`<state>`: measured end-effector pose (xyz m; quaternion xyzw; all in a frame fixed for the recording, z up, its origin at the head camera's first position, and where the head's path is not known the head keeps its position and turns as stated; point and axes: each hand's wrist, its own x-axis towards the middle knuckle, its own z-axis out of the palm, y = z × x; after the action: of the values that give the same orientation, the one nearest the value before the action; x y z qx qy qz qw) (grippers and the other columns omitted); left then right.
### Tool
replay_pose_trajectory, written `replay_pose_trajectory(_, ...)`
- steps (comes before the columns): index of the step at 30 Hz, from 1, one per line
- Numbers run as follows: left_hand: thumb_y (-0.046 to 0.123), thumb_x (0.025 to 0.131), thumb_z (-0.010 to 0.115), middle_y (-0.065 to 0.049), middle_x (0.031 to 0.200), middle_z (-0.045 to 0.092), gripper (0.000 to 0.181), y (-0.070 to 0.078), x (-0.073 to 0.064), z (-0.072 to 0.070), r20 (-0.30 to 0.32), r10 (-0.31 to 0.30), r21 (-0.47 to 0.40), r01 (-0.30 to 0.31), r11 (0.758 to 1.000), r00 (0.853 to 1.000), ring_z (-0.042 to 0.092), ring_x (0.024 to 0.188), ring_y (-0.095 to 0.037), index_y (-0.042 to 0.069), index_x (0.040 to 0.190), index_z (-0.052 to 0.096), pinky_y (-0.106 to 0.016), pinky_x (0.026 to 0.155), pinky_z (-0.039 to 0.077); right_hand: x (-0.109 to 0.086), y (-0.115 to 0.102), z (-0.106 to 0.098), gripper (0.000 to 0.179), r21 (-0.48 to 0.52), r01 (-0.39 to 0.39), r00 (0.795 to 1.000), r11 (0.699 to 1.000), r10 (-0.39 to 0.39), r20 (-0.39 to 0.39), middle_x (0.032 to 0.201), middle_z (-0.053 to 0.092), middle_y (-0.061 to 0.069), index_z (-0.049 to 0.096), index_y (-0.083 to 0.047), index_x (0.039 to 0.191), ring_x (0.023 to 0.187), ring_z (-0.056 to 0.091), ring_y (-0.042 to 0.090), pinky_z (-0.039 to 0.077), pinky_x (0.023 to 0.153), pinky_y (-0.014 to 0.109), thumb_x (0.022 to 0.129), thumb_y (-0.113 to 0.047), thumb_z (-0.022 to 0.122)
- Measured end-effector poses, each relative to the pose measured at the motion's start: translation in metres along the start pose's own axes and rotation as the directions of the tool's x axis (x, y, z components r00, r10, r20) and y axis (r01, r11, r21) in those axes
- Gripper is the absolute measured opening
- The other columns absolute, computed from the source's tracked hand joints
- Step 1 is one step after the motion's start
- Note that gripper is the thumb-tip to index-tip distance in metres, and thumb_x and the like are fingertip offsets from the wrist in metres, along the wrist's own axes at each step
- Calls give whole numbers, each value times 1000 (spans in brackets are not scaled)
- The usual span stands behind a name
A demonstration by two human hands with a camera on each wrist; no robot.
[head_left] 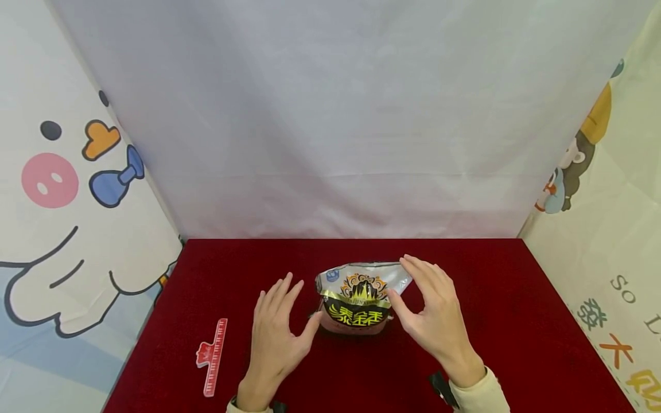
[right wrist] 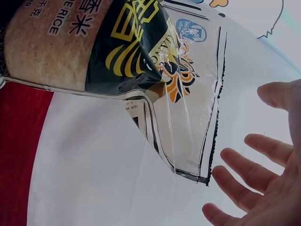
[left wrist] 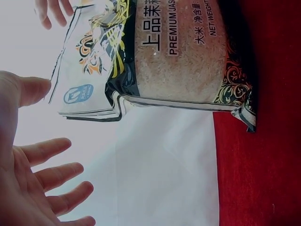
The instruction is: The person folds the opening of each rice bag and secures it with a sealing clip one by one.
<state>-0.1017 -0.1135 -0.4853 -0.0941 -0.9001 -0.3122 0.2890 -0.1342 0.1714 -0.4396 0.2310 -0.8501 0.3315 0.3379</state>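
A bag of rice (head_left: 361,292) stands upright on the red cloth, its silver top flattened and its clear lower part showing the grains. To its left is my left hand (head_left: 279,330), fingers spread and nearly straight. In the left wrist view the left thumb (left wrist: 35,90) comes right up to the bag's top edge. My right hand (head_left: 434,307) hovers at the bag's upper right corner, fingers extended and thumb apart. The right wrist view shows those fingers (right wrist: 247,169) spread beside the corner of the bag's top (right wrist: 193,122), with nothing gripped.
A red and white clip (head_left: 214,358) with a piano-key pattern lies on the red cloth (head_left: 496,321) to the left of my left hand. A white curtain (head_left: 351,126) hangs behind, and printed cartoon cloths (head_left: 62,229) flank both sides.
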Motion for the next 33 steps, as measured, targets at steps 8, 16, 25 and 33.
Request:
replay_pose_trajectory(8,36,87,84,-14,157,58,64,1,2,1,12,-6,-4,6,1000,1000,54,144,-40,9,143,67,-68,121,35,5,-5,2,56,-6,-14,1000,1000,14,16,138,71,15,71,-5,136,128,64,37,39,118,59,83,-17,86)
replay_pose_trajectory(16,36,88,83,-14,158,58,63,1,3,2,18,-14,-9,14,1000,1000,54,144,-40,9,143,67,-69,121,34,8,-6,8,56,-57,41,998,998,-44,-37,137,72,14,71,-6,136,127,65,39,39,115,69,83,-19,86)
replay_pose_trajectory(25,37,88,83,-14,158,58,63,3,5,4,8,-12,-22,12,1000,1000,54,144,-40,10,143,67,-70,121,34,12,-10,12,53,-77,43,999,996,-45,-23,137,71,14,71,-6,135,127,64,38,38,114,69,85,-21,84)
replay_pose_trajectory(33,36,88,83,-14,156,59,63,4,6,4,4,-14,-19,14,1000,1000,55,143,-40,9,143,66,-71,120,35,15,-13,16,53,-100,53,998,994,-54,-12,137,71,14,71,-6,135,126,64,38,39,114,69,86,-22,84)
